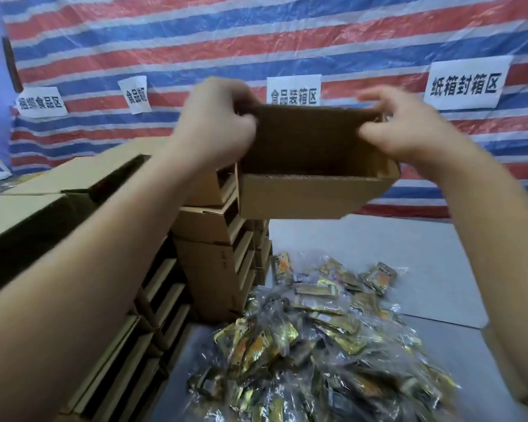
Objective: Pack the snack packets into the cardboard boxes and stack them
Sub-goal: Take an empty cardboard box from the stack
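I hold a small open cardboard box (pixel 311 193) up in the air at chest height. My left hand (pixel 214 126) grips its far left corner and my right hand (pixel 409 126) grips its far right corner. The box's inside looks empty and dark. Below it, a heap of gold and black snack packets (pixel 323 339) in clear plastic lies on the grey floor. A stack of small cardboard boxes (pixel 214 254) rises just left of the held box.
More stacked cardboard boxes (pixel 128 345) run along the left, with a large carton (pixel 43 214) on top. A red, white and blue striped tarp (pixel 287 41) with paper signs hangs behind. Grey floor (pixel 378 239) lies to the right.
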`<control>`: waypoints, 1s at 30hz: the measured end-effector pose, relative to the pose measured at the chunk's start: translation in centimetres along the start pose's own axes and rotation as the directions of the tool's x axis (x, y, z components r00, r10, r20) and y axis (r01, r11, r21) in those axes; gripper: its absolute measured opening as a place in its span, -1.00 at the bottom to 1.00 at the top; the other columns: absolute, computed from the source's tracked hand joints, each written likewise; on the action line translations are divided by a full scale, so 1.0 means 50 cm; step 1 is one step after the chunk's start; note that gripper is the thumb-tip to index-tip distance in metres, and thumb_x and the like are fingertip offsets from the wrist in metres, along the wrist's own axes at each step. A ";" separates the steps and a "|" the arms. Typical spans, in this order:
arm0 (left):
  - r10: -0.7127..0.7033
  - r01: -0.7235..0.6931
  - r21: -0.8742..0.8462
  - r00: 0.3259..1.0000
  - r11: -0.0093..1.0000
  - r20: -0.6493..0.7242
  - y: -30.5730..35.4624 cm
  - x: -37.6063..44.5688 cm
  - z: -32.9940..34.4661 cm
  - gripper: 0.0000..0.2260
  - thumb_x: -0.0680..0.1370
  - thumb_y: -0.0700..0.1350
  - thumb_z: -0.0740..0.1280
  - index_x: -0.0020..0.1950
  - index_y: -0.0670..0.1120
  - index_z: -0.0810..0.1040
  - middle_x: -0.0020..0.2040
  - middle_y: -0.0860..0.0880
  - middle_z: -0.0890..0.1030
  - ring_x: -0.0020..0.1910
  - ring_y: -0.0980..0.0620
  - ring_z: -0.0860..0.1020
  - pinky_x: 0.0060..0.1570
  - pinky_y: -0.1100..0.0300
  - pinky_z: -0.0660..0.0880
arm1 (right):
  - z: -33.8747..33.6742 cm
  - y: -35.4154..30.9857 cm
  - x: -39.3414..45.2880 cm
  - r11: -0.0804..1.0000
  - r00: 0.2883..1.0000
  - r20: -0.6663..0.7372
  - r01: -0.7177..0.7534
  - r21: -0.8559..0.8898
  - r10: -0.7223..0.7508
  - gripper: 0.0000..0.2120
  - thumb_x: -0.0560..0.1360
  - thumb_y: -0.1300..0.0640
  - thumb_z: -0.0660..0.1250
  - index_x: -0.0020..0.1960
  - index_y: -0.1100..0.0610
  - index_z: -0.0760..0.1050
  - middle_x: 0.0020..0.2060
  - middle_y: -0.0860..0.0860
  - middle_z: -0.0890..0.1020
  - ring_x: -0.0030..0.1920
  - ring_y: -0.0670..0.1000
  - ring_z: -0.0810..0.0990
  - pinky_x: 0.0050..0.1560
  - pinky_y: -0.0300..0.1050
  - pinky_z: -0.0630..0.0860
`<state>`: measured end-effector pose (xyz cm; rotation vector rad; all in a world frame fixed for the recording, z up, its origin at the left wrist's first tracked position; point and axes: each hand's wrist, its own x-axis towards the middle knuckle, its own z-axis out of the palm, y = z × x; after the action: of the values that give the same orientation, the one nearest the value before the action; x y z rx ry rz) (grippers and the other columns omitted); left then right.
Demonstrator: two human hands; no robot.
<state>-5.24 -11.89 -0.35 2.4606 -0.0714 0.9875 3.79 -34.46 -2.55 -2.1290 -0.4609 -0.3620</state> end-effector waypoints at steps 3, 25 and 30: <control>-0.080 0.097 -0.110 0.985 0.989 0.150 0.005 -0.051 0.089 -0.82 0.55 -0.21 0.32 0.08 -0.02 0.66 -0.04 -0.01 0.65 -0.04 0.05 0.59 -0.11 0.26 0.48 | -0.013 0.057 -0.067 0.955 0.991 0.108 -0.050 -0.292 0.085 -0.76 0.53 0.18 0.29 0.16 -0.05 0.50 0.02 0.03 0.60 -0.11 0.04 0.61 -0.26 -0.10 0.53; -0.353 0.533 0.059 0.470 0.844 0.809 -0.159 -0.738 0.378 -0.87 0.57 -0.15 0.34 -0.05 0.09 0.62 -0.08 0.17 0.63 -0.05 0.23 0.54 -0.05 0.40 0.44 | 0.248 0.432 -0.674 0.775 0.600 0.511 -0.346 -0.529 0.616 -0.84 0.59 -0.04 0.32 -0.14 -0.05 0.42 -0.19 -0.13 0.53 -0.14 -0.12 0.52 -0.25 -0.29 0.37; -0.338 0.522 -0.010 0.567 0.853 0.751 -0.181 -0.784 0.395 -0.84 0.56 -0.16 0.37 0.07 0.04 0.67 -0.07 0.27 0.56 -0.07 0.32 0.50 -0.07 0.62 0.30 | 0.282 0.452 -0.705 0.787 0.639 0.478 -0.377 -0.489 0.603 -0.78 0.61 0.02 0.30 -0.18 -0.09 0.34 -0.19 -0.14 0.49 -0.17 -0.16 0.48 -0.21 -0.30 0.39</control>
<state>-19.54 -17.93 -42.38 2.3097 0.1511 -0.2574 -16.09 -41.31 -41.39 -2.5933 -0.1318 0.6607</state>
